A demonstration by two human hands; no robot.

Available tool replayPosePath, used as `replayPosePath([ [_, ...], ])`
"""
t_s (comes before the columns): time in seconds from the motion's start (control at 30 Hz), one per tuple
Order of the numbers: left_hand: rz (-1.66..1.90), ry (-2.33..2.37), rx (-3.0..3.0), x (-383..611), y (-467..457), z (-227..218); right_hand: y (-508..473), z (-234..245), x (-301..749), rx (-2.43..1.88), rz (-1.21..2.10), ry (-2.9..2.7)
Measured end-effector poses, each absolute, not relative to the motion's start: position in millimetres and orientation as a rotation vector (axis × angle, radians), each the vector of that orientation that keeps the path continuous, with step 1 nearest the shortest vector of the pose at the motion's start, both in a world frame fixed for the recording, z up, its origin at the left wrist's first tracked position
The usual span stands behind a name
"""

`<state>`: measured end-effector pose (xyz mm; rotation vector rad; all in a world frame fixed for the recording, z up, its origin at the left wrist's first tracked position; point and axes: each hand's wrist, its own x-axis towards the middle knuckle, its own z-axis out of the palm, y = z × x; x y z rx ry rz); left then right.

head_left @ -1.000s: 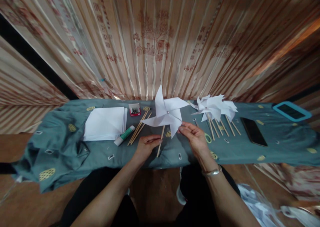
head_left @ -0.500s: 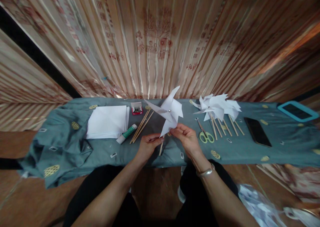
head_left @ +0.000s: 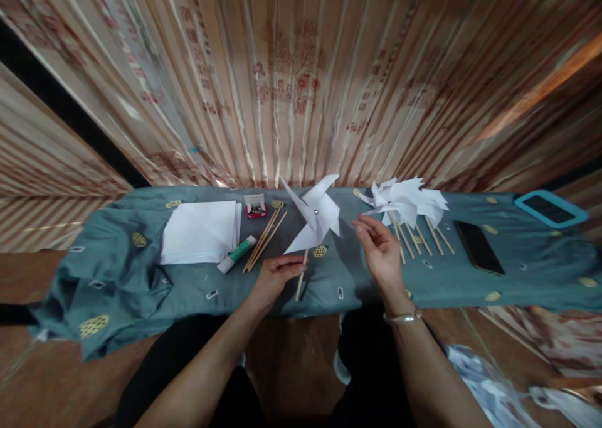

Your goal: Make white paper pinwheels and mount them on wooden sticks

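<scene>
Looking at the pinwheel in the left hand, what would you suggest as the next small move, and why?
Perhaps the left hand should lay its pinwheel beside the other pinwheels on the cloth: a shiny pin already sits at its centre, its stick is in that hand's grip, and the right hand, apart from it, appears empty.

Matt white paper on the pinwheel (head_left: 317, 218), smooth bare wood for its stick (head_left: 300, 282); creased cloth (head_left: 197, 299) beneath, a glossy dark phone (head_left: 478, 247), and shiny metal on that bracelet (head_left: 402, 319)!
</scene>
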<state>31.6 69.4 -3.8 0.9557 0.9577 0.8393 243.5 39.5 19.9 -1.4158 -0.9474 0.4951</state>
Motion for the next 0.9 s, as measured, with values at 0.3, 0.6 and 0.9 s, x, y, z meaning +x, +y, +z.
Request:
replayPosePath([
  [0.3, 0.760, 0.954, 1.016, 30.8, 70.8, -4.2, 44.6, 11.6, 246.3, -1.394, 0.586, -1.046],
  [0.6, 0.810, 0.971, 0.953, 28.9, 71.3, -2.4, 39.4, 21.1, 234.9, -1.332, 0.740, -0.957],
  [0.9, 0.873, 0.993, 0.921, 29.9, 73.1, -6.1, 37.3, 25.8, 223.5, -1.272, 0.934, -0.853],
])
